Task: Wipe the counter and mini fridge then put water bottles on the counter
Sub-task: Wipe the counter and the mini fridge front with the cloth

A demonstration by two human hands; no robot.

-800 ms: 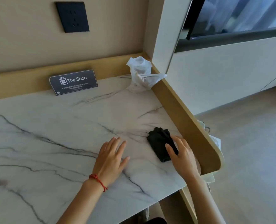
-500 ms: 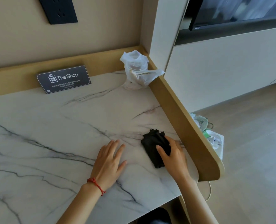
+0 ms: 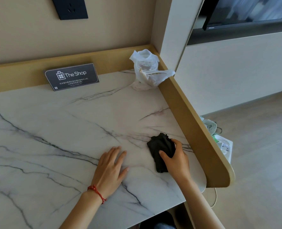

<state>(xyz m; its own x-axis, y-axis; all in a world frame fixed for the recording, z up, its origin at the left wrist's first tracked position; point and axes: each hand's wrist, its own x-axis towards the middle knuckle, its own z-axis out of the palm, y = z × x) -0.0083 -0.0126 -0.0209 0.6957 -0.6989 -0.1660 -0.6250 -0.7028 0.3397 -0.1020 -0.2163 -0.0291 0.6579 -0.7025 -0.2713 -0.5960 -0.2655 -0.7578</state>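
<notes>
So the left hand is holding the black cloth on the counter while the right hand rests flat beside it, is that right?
Not quite: the hands are swapped. In the head view the right hand is holding the black cloth on the counter, while the left hand rests flat beside it.

Smooth veined marble counter (image 3: 70,129), matt black cloth (image 3: 160,147), crinkled plastic bag (image 3: 147,71)

Two hands, left (image 3: 109,169) and right (image 3: 176,160), one black cloth (image 3: 160,148), one sign (image 3: 71,76), one plastic bag (image 3: 146,70).
</notes>
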